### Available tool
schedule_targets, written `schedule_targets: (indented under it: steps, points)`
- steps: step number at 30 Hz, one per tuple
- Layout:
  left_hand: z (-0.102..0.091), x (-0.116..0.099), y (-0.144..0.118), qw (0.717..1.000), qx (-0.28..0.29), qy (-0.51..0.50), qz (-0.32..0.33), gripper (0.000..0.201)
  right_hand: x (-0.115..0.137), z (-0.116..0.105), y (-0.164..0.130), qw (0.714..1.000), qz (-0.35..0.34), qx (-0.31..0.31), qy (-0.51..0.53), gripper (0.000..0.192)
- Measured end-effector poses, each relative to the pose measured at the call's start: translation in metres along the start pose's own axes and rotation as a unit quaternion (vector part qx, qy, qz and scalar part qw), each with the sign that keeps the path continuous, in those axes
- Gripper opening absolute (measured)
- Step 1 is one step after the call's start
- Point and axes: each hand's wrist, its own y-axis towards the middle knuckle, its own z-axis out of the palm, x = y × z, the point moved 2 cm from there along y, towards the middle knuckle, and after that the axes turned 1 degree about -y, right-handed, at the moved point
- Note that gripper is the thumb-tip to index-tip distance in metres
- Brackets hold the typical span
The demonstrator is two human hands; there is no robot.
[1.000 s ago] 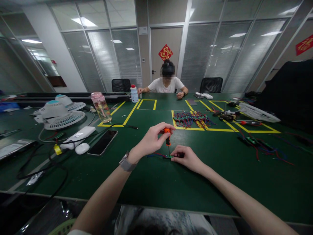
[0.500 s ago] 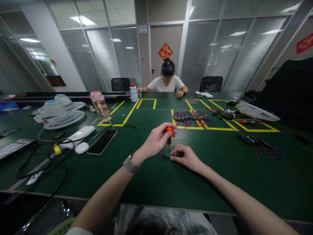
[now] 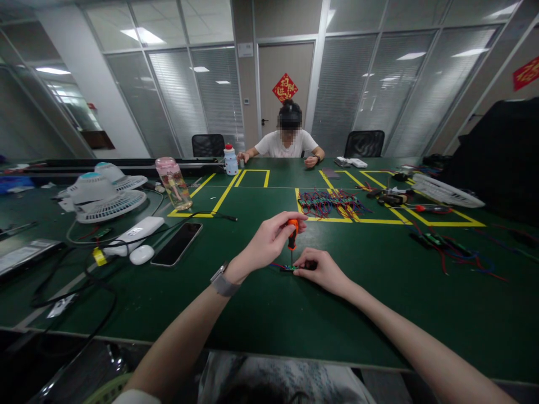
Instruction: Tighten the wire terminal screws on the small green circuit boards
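On the big green table [image 3: 261, 320], a pile of little wired boards [image 3: 330, 203] waits far off while the left hand [image 3: 267, 242] pinches an orange screwdriver [image 3: 291, 234] straight up on one tiny green board [image 3: 288, 268], which the right hand [image 3: 322, 271] presses flat, so work looks midway.

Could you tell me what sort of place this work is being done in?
Probably an office meeting room used as an electronics bench: glass partition walls with blinds, a long green table taped into yellow boxes, and a pile of wired circuit boards.
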Motion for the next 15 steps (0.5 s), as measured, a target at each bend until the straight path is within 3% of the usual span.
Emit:
schedule_targets:
  steps: [5, 11, 15]
  points:
    - [0.0005, -0.001, -0.0014, 0.999, 0.016, -0.046, -0.002, 0.029, -0.0009, 0.0007, 0.0006, 1.0, -0.011, 0.007, -0.012, 0.008]
    - [0.0025, 0.0041, -0.0005, 0.996, -0.085, 0.026, 0.003, 0.018, -0.0011, 0.0012, 0.0007, 1.0, -0.017, 0.005, -0.018, 0.007]
    - [0.0047, 0.0047, 0.0008, 0.987, -0.114, 0.111, 0.033, 0.017, -0.0002, 0.0011, 0.0002, 0.999, -0.012, -0.001, -0.035, 0.006]
